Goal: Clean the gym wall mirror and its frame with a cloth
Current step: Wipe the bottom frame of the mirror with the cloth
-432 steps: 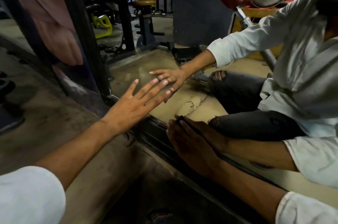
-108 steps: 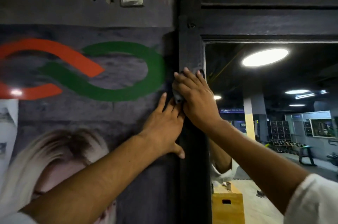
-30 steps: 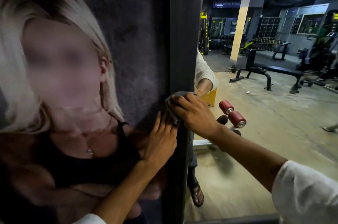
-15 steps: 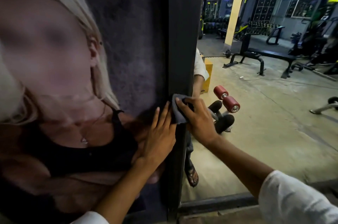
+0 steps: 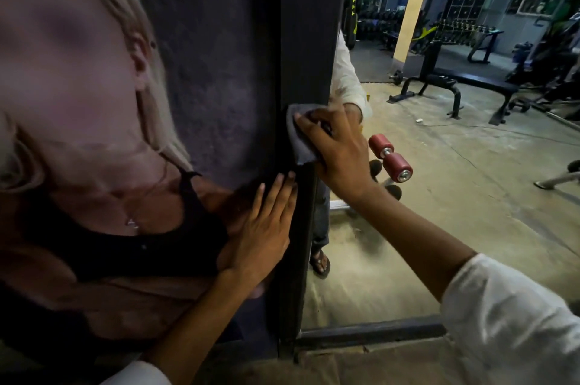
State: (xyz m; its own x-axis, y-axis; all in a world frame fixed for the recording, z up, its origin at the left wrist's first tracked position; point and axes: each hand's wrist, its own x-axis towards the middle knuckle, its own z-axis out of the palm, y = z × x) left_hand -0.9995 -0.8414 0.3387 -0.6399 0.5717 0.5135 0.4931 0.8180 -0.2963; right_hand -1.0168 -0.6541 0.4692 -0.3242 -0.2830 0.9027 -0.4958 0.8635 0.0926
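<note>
1. Cloth [image 5: 296, 136] (dark grey) was held under the bent fingers of the right hand [image 5: 337, 152] and pressed against the mirror's black upright frame [image 5: 309, 23]
2. The left hand [image 5: 266, 227] was laid flat and empty, fingers straight, on the wall poster [image 5: 204, 70] just beside the frame, below the cloth
3. The stroke would probably be best made with even pressure along the frame, with the cloth kept wrapped over the edge next to the mirror [image 5: 455, 196]

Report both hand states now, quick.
Left hand: open, flat on the wall poster beside the frame.
Right hand: curled on the grey cloth, pressing it to the frame.
</note>
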